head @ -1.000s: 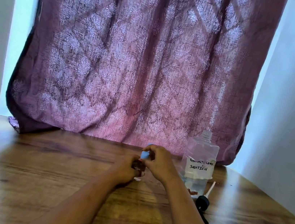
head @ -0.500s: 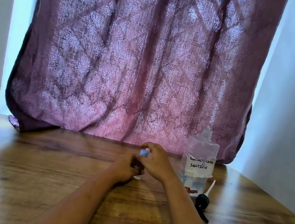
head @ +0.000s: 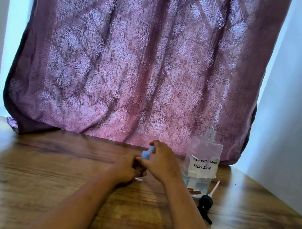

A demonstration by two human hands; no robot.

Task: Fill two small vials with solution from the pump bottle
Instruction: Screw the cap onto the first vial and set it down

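Left hand grips a small dark vial mid-bench, with a blue cap at its top. Right hand pinches a second blue cap just above it. The pump bottle stands just to the right with its neck open. The pump head lies beside it.

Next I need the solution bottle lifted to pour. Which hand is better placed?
Right. The right hand sits beside the uncapped bottle; the left hand is farther off and grips the vial. The right probably must first put down its blue cap.
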